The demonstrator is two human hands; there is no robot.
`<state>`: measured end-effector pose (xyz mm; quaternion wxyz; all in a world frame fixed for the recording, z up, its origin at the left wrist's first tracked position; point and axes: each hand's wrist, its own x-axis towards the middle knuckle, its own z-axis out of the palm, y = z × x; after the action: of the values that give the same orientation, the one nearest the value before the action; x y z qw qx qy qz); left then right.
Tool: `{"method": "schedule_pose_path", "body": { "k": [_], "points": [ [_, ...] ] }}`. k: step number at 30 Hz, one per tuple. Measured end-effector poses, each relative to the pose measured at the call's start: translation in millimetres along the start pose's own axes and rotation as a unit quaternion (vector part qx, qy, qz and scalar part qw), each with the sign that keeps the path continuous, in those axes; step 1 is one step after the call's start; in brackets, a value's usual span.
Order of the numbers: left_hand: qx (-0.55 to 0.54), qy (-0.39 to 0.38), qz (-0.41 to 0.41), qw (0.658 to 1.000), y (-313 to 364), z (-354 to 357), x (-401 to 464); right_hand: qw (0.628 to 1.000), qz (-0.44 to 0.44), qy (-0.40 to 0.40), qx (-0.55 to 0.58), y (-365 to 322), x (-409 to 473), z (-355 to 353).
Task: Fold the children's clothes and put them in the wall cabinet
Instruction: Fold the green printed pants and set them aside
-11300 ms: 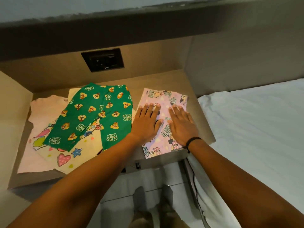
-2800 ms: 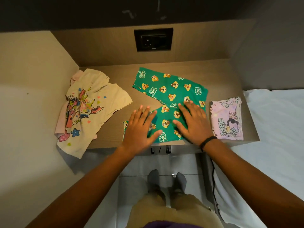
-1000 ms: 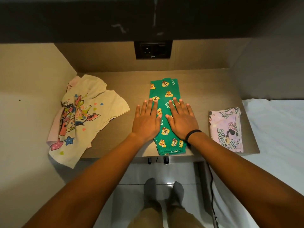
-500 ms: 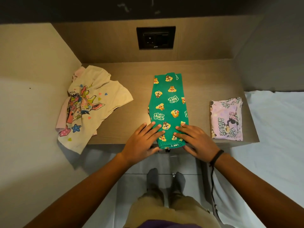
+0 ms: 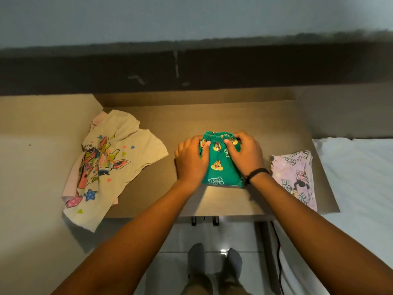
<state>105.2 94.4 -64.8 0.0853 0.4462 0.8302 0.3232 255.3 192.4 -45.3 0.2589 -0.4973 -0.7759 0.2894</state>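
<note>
Green pants (image 5: 219, 167) between both hands' grip.

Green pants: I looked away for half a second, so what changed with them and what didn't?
The green pants went from a long strip to a short bundle, near end folded away onto the waistband. Left hand and right hand moved forward and now grip it. The cream shirt and purple bundle stayed put.

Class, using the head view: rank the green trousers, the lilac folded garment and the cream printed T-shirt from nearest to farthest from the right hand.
1. Green trousers: at the middle of the shelf, gripped by the right hand.
2. Lilac folded garment: just right of that hand's wrist, at the shelf's right end.
3. Cream printed T-shirt: far left, beyond the left hand, hanging over the shelf's front edge.
</note>
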Motion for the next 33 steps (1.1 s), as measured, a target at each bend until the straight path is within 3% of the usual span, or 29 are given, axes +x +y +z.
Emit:
{"method": "schedule_pose_path", "body": {
  "k": [4, 9, 13, 17, 21, 27, 30, 33],
  "points": [
    [0.103, -0.06, -0.013, 0.993, -4, 25, 20, 0.993, 0.01, -0.057, -0.105, 16, 18, 22],
    [0.171, -0.066, -0.042, 0.982, -7, 15, 14, 0.978, 0.066, 0.023, -0.195, 14, -9, 12],
    [0.213, -0.08, -0.024, 0.973, -6, 17, -9, 0.974, 0.088, 0.007, -0.211, 12, -42, 22],
    [0.135, -0.105, -0.032, 0.985, 12, 21, -21, 0.994, 0.111, 0.02, -0.007, 6, -51, 30],
    [-0.127, -0.129, -0.052, 0.982, 42, 26, -42, 0.984, 0.091, 0.075, 0.131, 8, -66, -13],
    [-0.283, -0.183, -0.008, 0.941, 136, 60, -81, 0.983, 0.089, 0.137, 0.081, 53, -87, -117],
    [-0.284, -0.224, -0.021, 0.932, 164, 87, -94, 0.987, 0.134, 0.091, -0.02, 96, -84, -140],
    [-0.215, -0.225, -0.012, 0.95, 170, 95, -104, 0.985, 0.153, -0.003, -0.08, 128, -84, -135]
  ]
}}
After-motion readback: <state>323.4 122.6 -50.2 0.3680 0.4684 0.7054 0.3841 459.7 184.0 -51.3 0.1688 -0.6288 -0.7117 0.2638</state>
